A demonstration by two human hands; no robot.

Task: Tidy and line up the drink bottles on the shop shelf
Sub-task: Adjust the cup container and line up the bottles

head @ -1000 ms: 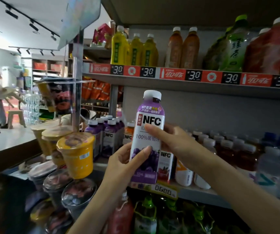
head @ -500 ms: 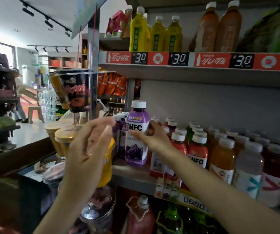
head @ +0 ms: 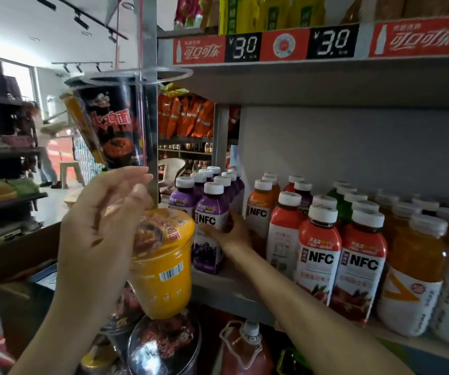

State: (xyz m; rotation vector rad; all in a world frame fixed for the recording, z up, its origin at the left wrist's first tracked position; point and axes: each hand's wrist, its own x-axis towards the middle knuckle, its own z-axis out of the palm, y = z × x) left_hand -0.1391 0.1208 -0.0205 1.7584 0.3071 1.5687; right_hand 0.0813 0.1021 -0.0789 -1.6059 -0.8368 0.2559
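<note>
A purple NFC grape juice bottle (head: 209,228) with a white cap stands upright at the front left of the grey shelf (head: 231,285). My right hand (head: 231,231) reaches in from the lower right and wraps around its right side. Behind it runs a row of more purple bottles (head: 218,180). To the right stand red NFC bottles (head: 318,255) and orange juice bottles (head: 261,209). My left hand (head: 101,234) hovers raised and open in front of the shelf's left end, holding nothing.
A yellow cup of instant noodles (head: 163,263) sits just left of the shelf, partly behind my left hand. A dark noodle cup (head: 112,125) hangs in a clear rack above. The upper shelf edge carries red price strips (head: 320,44). More bottles stand on the lower shelf (head: 245,350).
The purple bottle went from held up in both hands down onto the shelf front. My left hand let go and drew back; my right hand stays on the bottle. The camera moved closer.
</note>
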